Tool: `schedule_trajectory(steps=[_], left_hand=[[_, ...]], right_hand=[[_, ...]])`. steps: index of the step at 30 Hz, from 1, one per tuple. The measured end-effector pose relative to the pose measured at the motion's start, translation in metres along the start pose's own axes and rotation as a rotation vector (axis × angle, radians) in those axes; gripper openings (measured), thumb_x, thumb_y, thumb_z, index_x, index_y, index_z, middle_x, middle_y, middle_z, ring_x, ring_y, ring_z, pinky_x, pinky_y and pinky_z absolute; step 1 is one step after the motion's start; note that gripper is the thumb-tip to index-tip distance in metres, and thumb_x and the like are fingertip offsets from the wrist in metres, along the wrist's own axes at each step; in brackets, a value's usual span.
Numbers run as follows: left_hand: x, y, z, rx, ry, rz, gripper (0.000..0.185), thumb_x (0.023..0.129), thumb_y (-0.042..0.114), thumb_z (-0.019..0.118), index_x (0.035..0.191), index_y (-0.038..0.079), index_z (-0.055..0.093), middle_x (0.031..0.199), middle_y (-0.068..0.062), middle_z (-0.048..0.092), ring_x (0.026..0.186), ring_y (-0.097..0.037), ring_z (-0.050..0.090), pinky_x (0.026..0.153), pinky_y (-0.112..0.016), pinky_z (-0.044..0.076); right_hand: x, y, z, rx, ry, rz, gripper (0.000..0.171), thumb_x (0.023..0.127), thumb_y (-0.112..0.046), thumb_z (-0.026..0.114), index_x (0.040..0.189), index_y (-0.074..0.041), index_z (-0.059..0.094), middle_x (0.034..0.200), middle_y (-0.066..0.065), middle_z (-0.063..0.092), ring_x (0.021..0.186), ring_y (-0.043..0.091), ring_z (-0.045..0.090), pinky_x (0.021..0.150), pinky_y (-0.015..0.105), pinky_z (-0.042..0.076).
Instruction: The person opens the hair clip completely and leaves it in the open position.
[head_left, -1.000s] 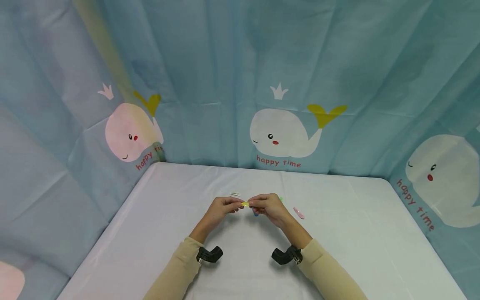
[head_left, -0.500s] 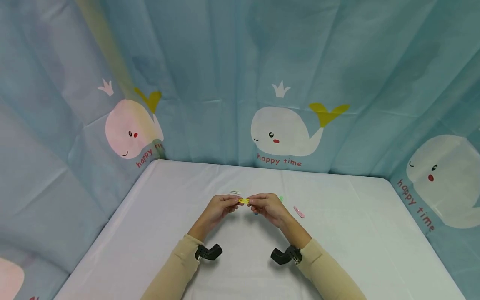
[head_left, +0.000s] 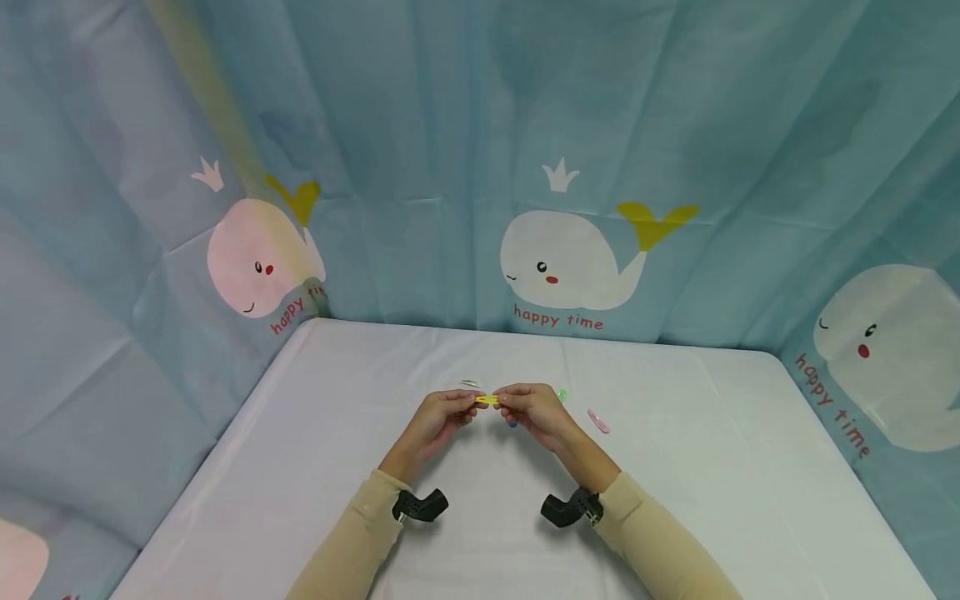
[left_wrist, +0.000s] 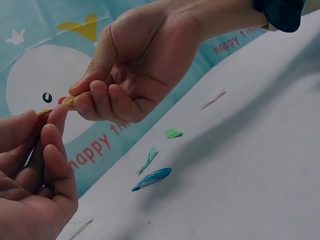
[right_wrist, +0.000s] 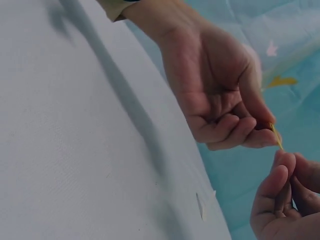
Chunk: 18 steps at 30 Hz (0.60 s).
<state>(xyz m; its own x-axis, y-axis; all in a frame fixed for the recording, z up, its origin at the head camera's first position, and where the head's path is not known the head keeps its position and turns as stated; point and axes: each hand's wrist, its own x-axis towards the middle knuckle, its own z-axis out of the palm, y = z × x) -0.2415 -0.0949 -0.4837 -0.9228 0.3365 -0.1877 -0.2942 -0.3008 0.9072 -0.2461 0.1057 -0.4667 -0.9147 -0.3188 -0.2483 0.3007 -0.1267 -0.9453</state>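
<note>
- Yellow hair clip (head_left: 487, 400) sits up off the table (head_left: 300, 467), pinched between both hands roughly over the middle, closer to the back edge.
- Going left to right: the left hand (head_left: 438, 417) has its thumb and index fingers (left_wrist: 55, 117) closed narrow on the clip's left end, other fingers curled in underneath. Wrist is raised and the forearm angles in from the lower left.
- The right hand (head_left: 528, 408) mirrors it, its fingers (left_wrist: 92, 97) nipped tight on the other end with the rest folded into the palm. Its forearm comes in from the lower right.
- What could go wrong, I reckon: that clip is thin and only held by fingertips at each end, so if it's a snap type and gets flexed, it could pop and spring out of one pinch. It'd then drop onto the table among the other clips.
- A fingertip sitting right where it snaps could get nipped too.
- Loose stuff around: a pale clip (head_left: 470, 383) just behind the left hand, a blue clip (left_wrist: 151, 179) and a teal one (left_wrist: 148, 158) under the hands, a green bit (head_left: 562, 394) just past the right hand, and a pink clip (head_left: 597, 422) further right. The whale curtain (head_left: 570, 258) hangs behind.
</note>
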Motion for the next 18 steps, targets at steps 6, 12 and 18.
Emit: schedule_trajectory(steps=[6,12,18], left_hand=[[0.0018,0.0003,-0.0012,-0.067,0.007,0.000,0.021,0.096,0.002,0.054,0.111,-0.005,0.067,0.084,0.003,0.072,0.073,-0.005,0.060,0.068,-0.019,0.048],[0.0024,0.0011,-0.0006,-0.086,0.041,0.007,0.022,0.096,0.000,0.052,0.114,-0.009,0.061,0.081,0.003,0.072,0.072,-0.006,0.059,0.068,-0.019,0.047],[0.0009,0.0005,0.0025,-0.080,0.064,0.008,0.037,0.097,0.000,0.051,0.129,-0.020,0.047,0.081,0.003,0.071,0.071,-0.005,0.057,0.067,-0.019,0.046]], right_hand=[[0.0036,-0.0023,0.0025,0.034,-0.006,-0.002,0.027,0.096,-0.004,0.057,0.114,0.015,0.060,0.077,-0.001,0.066,0.066,0.007,0.058,0.061,0.019,0.050],[0.0075,-0.0041,0.0056,0.035,0.006,-0.011,0.026,0.096,-0.003,0.057,0.114,0.015,0.059,0.080,0.000,0.067,0.067,0.007,0.058,0.062,0.018,0.050],[0.0085,-0.0018,0.0068,0.067,0.024,0.006,0.022,0.095,-0.001,0.056,0.111,0.013,0.061,0.078,0.000,0.067,0.065,0.007,0.057,0.061,0.018,0.050]])
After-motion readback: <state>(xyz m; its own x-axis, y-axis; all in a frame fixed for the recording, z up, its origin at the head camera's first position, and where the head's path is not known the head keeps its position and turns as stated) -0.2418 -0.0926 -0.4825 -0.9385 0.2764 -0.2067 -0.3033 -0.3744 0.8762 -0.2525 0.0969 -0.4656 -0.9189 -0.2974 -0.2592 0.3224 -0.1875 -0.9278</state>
